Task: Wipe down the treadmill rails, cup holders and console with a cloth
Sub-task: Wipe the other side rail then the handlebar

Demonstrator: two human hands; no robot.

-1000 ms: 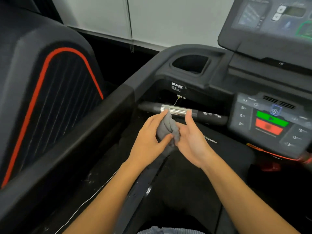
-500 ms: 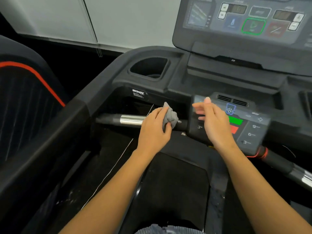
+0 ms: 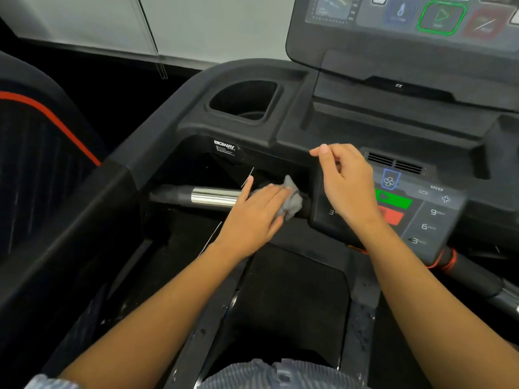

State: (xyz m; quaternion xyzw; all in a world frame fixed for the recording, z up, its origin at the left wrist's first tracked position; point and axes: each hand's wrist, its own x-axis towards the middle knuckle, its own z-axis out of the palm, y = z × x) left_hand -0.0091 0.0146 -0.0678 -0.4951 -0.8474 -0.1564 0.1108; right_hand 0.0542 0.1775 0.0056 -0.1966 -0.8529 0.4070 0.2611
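Observation:
My left hand (image 3: 257,217) presses a crumpled grey cloth (image 3: 290,200) onto the horizontal handlebar (image 3: 213,197), just right of its shiny chrome section. My right hand (image 3: 346,186) hovers over the left part of the keypad panel (image 3: 432,214), fingers loosely curled and holding nothing. The keypad shows a green and a red button, a fan icon and speed numbers. A cup holder (image 3: 244,103) is recessed in the black console top above the bar. The display console (image 3: 407,23) rises at the upper right. The left side rail (image 3: 70,234) runs from the console corner down to the lower left.
A neighbouring machine with a red stripe (image 3: 50,116) stands close on the left. The black deck (image 3: 292,299) lies between my forearms. A second handlebar with a red ring (image 3: 449,262) extends to the right. A pale wall is behind the console.
My right hand let go of the cloth and moved right and up over the keypad. My left hand carried the cloth onto the handlebar and now lies flatter on it.

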